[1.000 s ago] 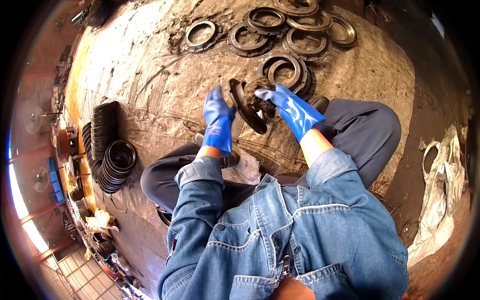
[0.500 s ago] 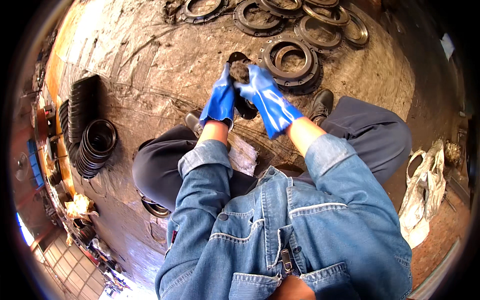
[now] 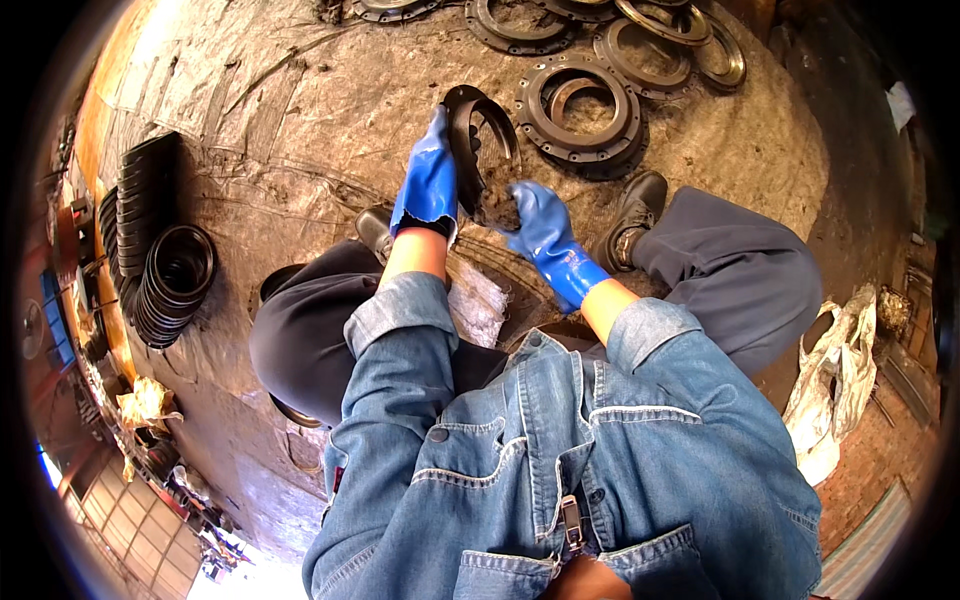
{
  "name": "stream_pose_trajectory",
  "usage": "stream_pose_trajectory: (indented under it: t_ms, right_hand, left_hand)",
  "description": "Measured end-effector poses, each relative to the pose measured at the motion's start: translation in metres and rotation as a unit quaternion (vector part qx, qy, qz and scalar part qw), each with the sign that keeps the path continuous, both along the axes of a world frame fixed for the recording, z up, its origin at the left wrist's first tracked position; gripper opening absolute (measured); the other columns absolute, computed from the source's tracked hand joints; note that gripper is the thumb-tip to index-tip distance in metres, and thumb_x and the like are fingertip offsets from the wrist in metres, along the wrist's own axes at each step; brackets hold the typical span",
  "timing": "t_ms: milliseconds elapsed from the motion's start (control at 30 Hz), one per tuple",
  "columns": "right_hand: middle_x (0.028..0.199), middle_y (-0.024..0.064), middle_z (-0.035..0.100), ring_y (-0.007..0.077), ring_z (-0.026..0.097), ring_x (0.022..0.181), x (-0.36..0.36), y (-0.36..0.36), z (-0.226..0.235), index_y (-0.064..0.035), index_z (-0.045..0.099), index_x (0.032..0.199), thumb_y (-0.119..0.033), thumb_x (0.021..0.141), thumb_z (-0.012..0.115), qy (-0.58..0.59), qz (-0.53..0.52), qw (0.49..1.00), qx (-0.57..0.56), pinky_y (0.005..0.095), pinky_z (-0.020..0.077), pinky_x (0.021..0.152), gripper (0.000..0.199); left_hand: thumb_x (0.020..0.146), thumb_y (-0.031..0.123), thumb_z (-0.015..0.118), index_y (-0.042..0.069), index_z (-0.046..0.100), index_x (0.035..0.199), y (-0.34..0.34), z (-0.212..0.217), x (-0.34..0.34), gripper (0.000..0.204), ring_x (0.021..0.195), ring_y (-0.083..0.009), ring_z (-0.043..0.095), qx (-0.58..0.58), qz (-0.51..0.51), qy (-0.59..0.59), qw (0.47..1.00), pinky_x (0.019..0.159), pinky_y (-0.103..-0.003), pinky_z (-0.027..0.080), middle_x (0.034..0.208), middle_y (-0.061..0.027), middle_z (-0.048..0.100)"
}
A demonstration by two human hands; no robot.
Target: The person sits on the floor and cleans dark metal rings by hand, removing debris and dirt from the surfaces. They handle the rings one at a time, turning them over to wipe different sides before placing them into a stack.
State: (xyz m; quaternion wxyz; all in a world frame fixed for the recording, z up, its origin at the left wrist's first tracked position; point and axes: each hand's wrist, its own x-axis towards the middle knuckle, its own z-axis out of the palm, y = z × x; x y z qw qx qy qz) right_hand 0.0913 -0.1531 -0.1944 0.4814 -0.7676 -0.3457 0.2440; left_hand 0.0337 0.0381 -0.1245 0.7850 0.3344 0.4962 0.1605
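Note:
My left hand [image 3: 432, 180], in a blue rubber glove, grips the left side of a dark metal ring [image 3: 462, 140]. The ring is tilted up off the floor, and its open middle faces right. Just below and right of the ring is my right hand [image 3: 545, 235], also blue-gloved, with bent fingers closed on a dark fuzzy wad [image 3: 495, 213]. The wad is blurred and partly lost against the brown floor covering. A short stack of bolt-holed flange rings [image 3: 622, 120] lies beyond my right hand.
More metal rings [image 3: 515, 38] lie at the far side. To the left stand rows of black rings [image 3: 178, 290]. My bent legs flank the work, with a boot [image 3: 635, 215] near the flange stack. A pale cloth sack [image 3: 825, 390] lies at the right.
My right hand has drawn back toward me and to the right with the wad, off the ring. The ring, in my left hand, has turned so its opening shows.

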Motion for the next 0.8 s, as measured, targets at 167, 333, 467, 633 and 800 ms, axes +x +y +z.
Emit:
stream_pose_trajectory:
  t_ms: [167,333,467,633,800]
  right_hand:
    - [0.109,0.0156,0.074,0.0345,0.071,0.097,0.001,-0.001,-0.014,0.0004,0.068,0.115,-0.031,0.105,0.054,0.024,0.021,0.996,-0.082,0.0403,0.0567,0.089,0.036]
    - [0.117,0.0187,0.072,0.0369,0.068,0.110,0.029,0.010,-0.030,-0.0085,0.072,0.118,-0.034,0.105,0.051,0.081,0.082,0.985,-0.130,0.0411,0.0541,0.096,0.035]
    - [0.127,0.0187,0.069,0.0355,0.067,0.116,0.066,0.021,-0.028,-0.0133,0.066,0.130,-0.040,0.106,0.048,0.018,0.163,0.965,-0.205,0.0406,0.0529,0.102,0.040]
    - [0.126,0.0158,0.070,0.0290,0.070,0.112,0.111,0.039,-0.004,-0.0112,0.063,0.134,-0.005,0.087,0.069,-0.048,0.029,0.943,-0.328,0.0367,0.0574,0.101,0.047]
    - [0.122,0.0180,0.071,0.0292,0.071,0.109,0.132,0.072,0.008,-0.0054,0.062,0.134,-0.010,0.092,0.067,-0.213,0.151,0.960,-0.104,0.0359,0.0583,0.101,0.043]
  left_hand:
    - [0.103,0.059,0.053,0.004,0.061,0.137,0.011,0.005,-0.013,0.065,0.098,-0.0256,0.071,0.030,-0.073,0.054,0.995,0.086,-0.036,0.057,0.121,-0.0148,0.071]
    - [0.102,0.061,0.053,0.000,0.065,0.131,0.005,-0.005,-0.007,0.069,0.099,-0.0237,0.071,0.022,-0.041,0.092,0.995,0.082,-0.033,0.055,0.115,-0.0145,0.074]
    - [0.101,0.062,0.050,-0.002,0.071,0.117,0.021,-0.032,0.007,0.070,0.079,-0.0211,0.069,0.085,-0.071,0.200,0.974,0.070,-0.033,0.053,0.097,-0.0141,0.075]
    - [0.099,0.063,0.054,0.001,0.073,0.105,0.018,-0.007,0.019,0.065,0.067,-0.0159,0.059,0.135,-0.061,0.251,0.957,0.059,-0.030,0.045,0.084,-0.0070,0.070]
    - [0.098,0.063,0.058,0.002,0.073,0.101,0.018,0.005,0.030,0.063,0.063,-0.0133,0.057,0.105,-0.049,0.217,0.969,0.055,-0.029,0.042,0.078,-0.0045,0.067]
